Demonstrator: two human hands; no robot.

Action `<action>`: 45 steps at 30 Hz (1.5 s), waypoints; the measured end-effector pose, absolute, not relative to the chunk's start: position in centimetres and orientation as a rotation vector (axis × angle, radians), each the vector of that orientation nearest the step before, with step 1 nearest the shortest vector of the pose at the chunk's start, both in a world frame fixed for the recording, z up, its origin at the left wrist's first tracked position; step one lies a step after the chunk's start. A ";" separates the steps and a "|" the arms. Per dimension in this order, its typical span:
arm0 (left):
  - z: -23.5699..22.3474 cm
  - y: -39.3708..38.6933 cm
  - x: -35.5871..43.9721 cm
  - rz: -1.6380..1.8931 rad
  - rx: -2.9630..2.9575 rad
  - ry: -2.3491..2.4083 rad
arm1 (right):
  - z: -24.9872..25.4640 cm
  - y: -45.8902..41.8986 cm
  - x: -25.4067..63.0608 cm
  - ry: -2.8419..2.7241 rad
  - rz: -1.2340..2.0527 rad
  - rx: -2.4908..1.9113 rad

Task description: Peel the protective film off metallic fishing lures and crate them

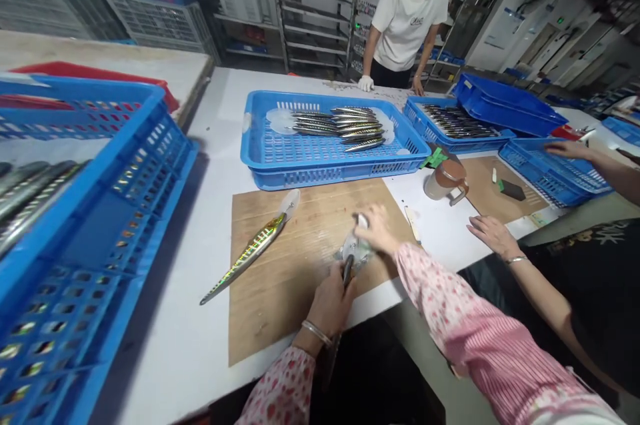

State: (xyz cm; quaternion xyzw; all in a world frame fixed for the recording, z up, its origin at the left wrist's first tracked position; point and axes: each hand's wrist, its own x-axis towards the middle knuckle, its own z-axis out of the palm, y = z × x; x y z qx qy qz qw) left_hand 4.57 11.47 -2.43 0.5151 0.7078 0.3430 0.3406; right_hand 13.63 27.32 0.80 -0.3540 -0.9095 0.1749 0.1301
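My left hand (327, 305) is closed round a dark, slender fishing lure (349, 270), its clear diving lip pointing away from me over the cardboard sheet (280, 325). My right hand (377, 230) is at that lip, its fingers pinched on a small pale piece with a dark end; motion blur hides what it is. Another fishing lure (250, 250), green-gold and silver with a clear lip, lies slantwise to the left, its tail past the cardboard's edge. Behind both hands, a blue basket (310, 177) holds several similar lures (340, 124).
At left stands a tall blue crate (135, 225) with lures inside. A brown-lidded cup (444, 180) and a pale flat stick (413, 224) are at right. A co-worker's hand (495, 236) rests at the table edge nearby. Across the table stands another person (407, 18).
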 end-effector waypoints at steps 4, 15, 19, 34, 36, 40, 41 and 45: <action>-2.1 11.1 4.6 0.896 1.342 1.848 | 1.9 32.0 13.0 -2.470 0.362 -1.294; 1.1 12.3 1.9 0.135 1.702 2.132 | 0.4 32.1 17.7 -2.525 0.729 -0.772; 0.0 12.7 1.7 0.079 1.742 2.185 | -0.4 31.8 17.4 -2.518 0.732 -0.801; -0.6 12.9 2.0 0.038 1.731 2.169 | 0.0 30.4 12.1 -2.654 0.576 -0.464; -0.5 12.8 2.0 0.016 1.724 2.176 | 0.1 29.6 11.3 -2.685 0.603 -0.331; -0.2 12.6 2.2 0.016 1.736 2.163 | 0.1 30.3 12.3 -2.629 0.636 -0.492; -0.1 12.6 2.3 0.019 1.741 2.165 | 0.1 30.6 12.6 -2.615 0.622 -0.563; 0.1 12.6 2.4 -0.025 1.758 2.189 | -0.2 30.0 11.7 -2.674 0.589 -0.477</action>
